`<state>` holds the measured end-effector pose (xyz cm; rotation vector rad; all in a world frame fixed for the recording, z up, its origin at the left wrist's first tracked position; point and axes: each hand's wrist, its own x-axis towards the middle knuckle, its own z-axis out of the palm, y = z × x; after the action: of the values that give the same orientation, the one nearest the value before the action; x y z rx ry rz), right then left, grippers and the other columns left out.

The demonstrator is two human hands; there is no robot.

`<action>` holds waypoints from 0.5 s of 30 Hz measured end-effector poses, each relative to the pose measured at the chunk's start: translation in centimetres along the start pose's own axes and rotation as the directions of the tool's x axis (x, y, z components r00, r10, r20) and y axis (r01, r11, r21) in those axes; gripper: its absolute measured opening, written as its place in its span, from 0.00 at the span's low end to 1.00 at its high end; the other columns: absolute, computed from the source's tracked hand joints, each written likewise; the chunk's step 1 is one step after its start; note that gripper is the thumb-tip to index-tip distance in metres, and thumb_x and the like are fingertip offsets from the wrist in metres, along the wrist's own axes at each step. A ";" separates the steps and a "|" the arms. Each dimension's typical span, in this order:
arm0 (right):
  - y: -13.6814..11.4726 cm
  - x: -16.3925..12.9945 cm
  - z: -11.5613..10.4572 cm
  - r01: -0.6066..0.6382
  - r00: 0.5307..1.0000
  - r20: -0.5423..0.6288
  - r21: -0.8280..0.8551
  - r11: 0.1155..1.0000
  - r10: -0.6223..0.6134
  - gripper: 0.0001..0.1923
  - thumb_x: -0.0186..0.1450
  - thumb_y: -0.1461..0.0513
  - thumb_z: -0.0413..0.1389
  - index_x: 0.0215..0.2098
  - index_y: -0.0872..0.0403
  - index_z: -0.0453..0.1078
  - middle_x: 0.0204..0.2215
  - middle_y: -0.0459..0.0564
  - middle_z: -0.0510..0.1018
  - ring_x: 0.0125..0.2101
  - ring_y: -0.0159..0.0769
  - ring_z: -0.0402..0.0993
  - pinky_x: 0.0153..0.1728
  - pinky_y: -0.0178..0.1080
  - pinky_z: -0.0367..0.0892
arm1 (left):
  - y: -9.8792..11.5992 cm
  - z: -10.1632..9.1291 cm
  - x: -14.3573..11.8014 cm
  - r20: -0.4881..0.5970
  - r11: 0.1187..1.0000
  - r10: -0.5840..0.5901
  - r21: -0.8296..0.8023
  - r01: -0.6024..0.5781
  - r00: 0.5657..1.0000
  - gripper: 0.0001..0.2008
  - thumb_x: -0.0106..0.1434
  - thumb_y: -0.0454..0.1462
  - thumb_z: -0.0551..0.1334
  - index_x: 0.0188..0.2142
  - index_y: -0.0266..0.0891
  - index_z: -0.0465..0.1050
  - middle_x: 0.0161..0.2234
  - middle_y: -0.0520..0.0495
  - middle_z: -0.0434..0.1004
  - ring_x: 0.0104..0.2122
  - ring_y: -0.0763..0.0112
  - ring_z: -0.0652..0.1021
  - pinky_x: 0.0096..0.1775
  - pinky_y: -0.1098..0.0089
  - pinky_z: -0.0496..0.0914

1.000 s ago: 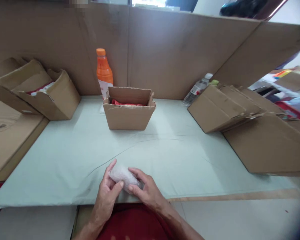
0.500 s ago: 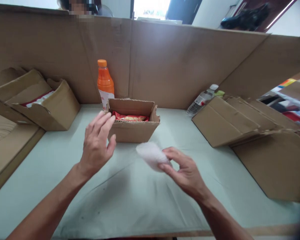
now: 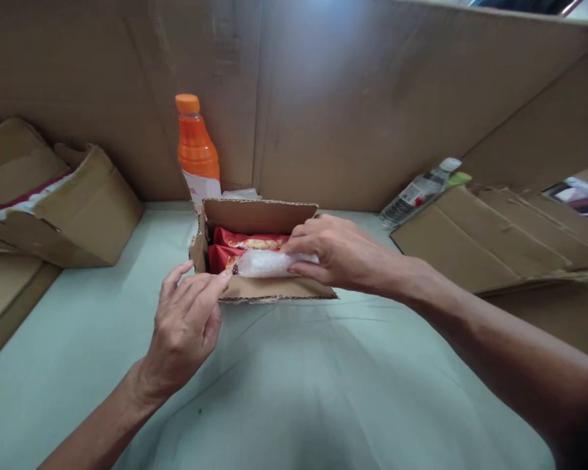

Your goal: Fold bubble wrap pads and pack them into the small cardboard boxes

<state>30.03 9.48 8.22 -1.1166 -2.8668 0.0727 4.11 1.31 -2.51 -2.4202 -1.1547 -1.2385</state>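
A small open cardboard box [image 3: 279, 288] stands on the pale green table cover, with red snack packets [image 3: 228, 236] inside. My right hand [image 3: 330, 251] reaches over the box from the right, its thumb and fingers closed on a folded bundle of clear bubble wrap [image 3: 262, 264]. The bundle lies level at the front of the opening, over the nearer packet. At the left front corner of the box is my left hand [image 3: 183, 326], fingers partly spread and holding nothing. Its fingertips reach the box edge, and the index fingertip is close to the bundle's left end.
Behind the box stands an orange drink bottle [image 3: 198, 153]. A cardboard box with a white and dark red item [image 3: 91, 212] is at left. At right, a clear water bottle [image 3: 416, 196] leans beside cardboard boxes [image 3: 470, 241]. A tall cardboard wall [image 3: 347, 124] closes off the back.
My right hand has carried the bubble wrap from above the table forward into the box opening. My left hand has come to the box's front left corner. The view has tilted down.
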 end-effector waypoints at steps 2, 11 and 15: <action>-0.8 1.6 0.3 -0.042 0.973 0.221 -0.117 0.992 0.067 0.05 0.64 0.65 0.60 0.32 0.54 0.78 0.30 0.48 0.82 0.32 0.36 0.76 0.33 0.37 0.61 | -0.2 0.1 0.2 -0.009 1.000 0.012 -0.014 -0.012 1.000 0.30 0.61 0.21 0.58 0.62 0.36 0.64 0.41 0.42 0.80 0.43 0.64 0.79 0.60 0.46 0.66; -0.3 4.4 1.3 -0.011 0.860 0.507 -0.106 0.994 0.063 0.14 0.60 0.73 0.55 0.37 0.53 0.79 0.30 0.48 0.83 0.27 0.35 0.74 0.26 0.35 0.59 | -0.3 0.1 0.7 -0.076 1.000 -0.022 -0.009 0.021 0.997 0.31 0.59 0.22 0.62 0.62 0.37 0.65 0.42 0.42 0.80 0.45 0.61 0.78 0.59 0.48 0.67; 1.2 -2.3 -0.3 -0.156 0.988 -0.003 0.085 0.984 0.157 0.15 0.67 0.67 0.51 0.44 0.50 0.78 0.38 0.46 0.84 0.37 0.36 0.79 0.37 0.37 0.69 | -1.0 0.0 -0.6 -0.180 0.966 -0.259 -0.068 0.251 0.949 0.35 0.59 0.28 0.66 0.65 0.42 0.62 0.55 0.38 0.73 0.57 0.55 0.73 0.61 0.50 0.67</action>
<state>32.55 8.80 8.37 -1.3184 -2.7339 0.1944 3.14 1.67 -3.13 -2.1758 -1.4292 -1.5448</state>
